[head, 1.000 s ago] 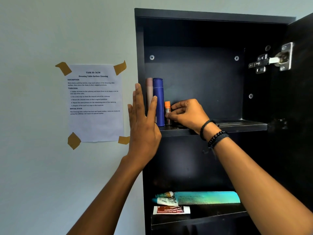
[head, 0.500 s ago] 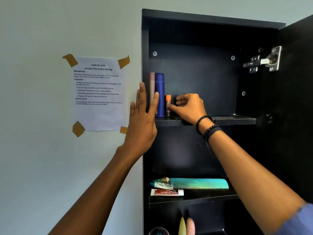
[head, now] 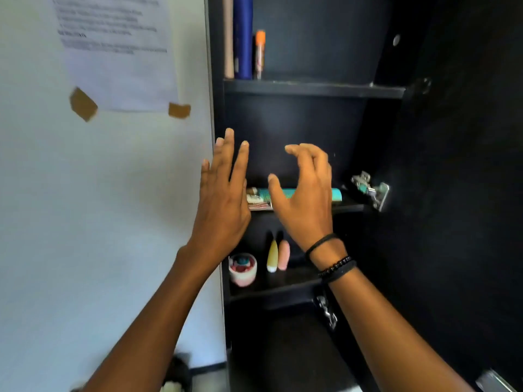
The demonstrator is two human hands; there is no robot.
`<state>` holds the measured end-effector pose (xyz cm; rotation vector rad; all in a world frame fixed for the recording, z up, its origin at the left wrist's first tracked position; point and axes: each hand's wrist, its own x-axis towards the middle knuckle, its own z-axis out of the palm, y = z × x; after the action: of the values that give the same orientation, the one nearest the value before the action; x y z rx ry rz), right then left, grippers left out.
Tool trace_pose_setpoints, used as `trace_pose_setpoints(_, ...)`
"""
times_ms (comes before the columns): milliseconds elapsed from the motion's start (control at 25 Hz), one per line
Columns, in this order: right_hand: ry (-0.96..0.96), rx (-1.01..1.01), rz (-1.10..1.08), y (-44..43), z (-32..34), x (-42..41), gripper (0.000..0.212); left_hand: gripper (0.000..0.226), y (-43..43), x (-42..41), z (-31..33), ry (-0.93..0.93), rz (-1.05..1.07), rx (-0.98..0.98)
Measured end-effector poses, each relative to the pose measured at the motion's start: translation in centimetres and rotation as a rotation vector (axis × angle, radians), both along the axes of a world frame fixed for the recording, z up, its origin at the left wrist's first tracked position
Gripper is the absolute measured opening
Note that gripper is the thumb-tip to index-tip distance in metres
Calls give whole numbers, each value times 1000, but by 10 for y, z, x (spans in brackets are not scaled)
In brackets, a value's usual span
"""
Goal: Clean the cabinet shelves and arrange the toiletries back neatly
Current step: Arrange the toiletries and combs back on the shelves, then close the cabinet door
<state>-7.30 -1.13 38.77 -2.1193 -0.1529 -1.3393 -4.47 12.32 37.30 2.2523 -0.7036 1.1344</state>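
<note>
Toiletries stand on all three shelves in the head view. A blue bottle [head: 242, 38], a pale tube [head: 228, 38] and an orange-capped tube [head: 259, 53] are upright at the left of the top shelf [head: 325, 90]. A teal comb [head: 336, 193] lies on the middle shelf [head: 351, 207]. A round pink jar [head: 242, 269], a yellow bottle [head: 272, 256] and a pink bottle [head: 283, 254] are on the lower shelf [head: 283, 281]. The left hand [head: 223, 199] is flat with straight fingers and empty, at the left edge of the cabinet [head: 218, 108]. The right hand [head: 302, 205], with loosely curved fingers, holds nothing before the middle shelf. I judge the arranging nearly finished. Whether the shelves were wiped, I cannot tell.

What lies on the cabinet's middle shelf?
A teal comb, a small tube and a red-and-white packet at its left end. The right hand covers the comb's middle.
</note>
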Motion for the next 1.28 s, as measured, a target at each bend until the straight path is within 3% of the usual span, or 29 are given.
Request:
trace_pose_setpoints(320,516,118,-112,-37,-219,-91,59,58,-25,-77,-182,442,17,64)
trace_pose_setpoints(520,862,722,-123,-84,-306,-172,62,55,-66,-144,-253,687,12,103)
trace_pose_setpoints(680,1074,835,-289,-142,-335,-225,65,55,-109,-190,-271,775,-65,144)
trace_pose_setpoints(880,1072,978,-576,-185,-333,-269,70,53,-141,-244,-276,819,-102,208)
trace_pose_setpoints(1080,813,1084,-519,-180,-314,-287,74,53,-135,-268,-275,842,-72,242)
trace_pose_setpoints(1280,826,958,-549,-170,-311,-300,64,55,-119,-279,-269,927,-50,175)
